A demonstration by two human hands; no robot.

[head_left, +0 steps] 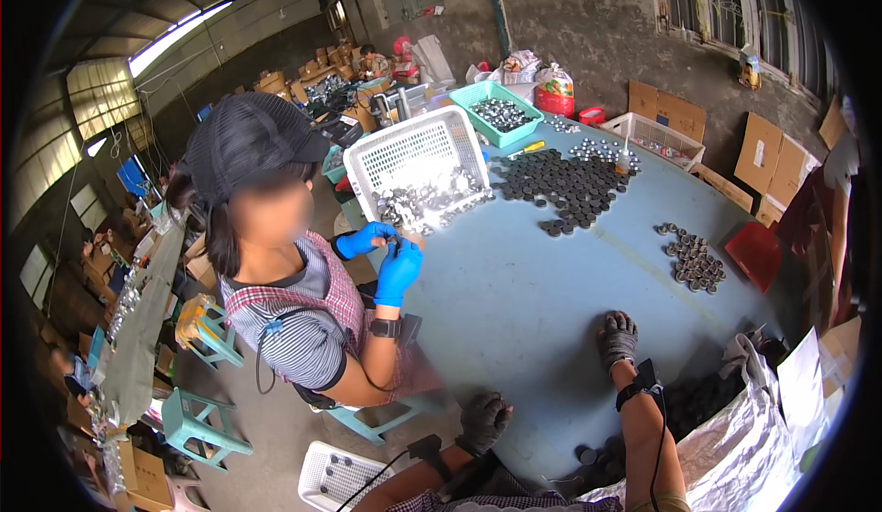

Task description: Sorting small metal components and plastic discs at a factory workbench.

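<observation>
My left hand [484, 423], in a dark grey glove, is at the near edge of the blue-grey table [514, 328]. Its fingers are curled in, and whatever they may hold is hidden. My right hand [618, 339], gloved alike with bare fingertips, rests on the tabletop with its fingers forward and nothing visible in them. Closest to the right forearm is a silvery sack [735, 448] with many dark round pieces [703, 406] at its mouth. A few loose dark round caps [588, 455] lie between my forearms.
A co-worker in blue gloves [397, 271] handles a small part beside a tilted white basket [418, 149] of shiny metal pieces. Dark caps [560, 186] spread across the far table, a smaller group [694, 259] near a red scoop [753, 257]. A green basket [496, 112] stands behind.
</observation>
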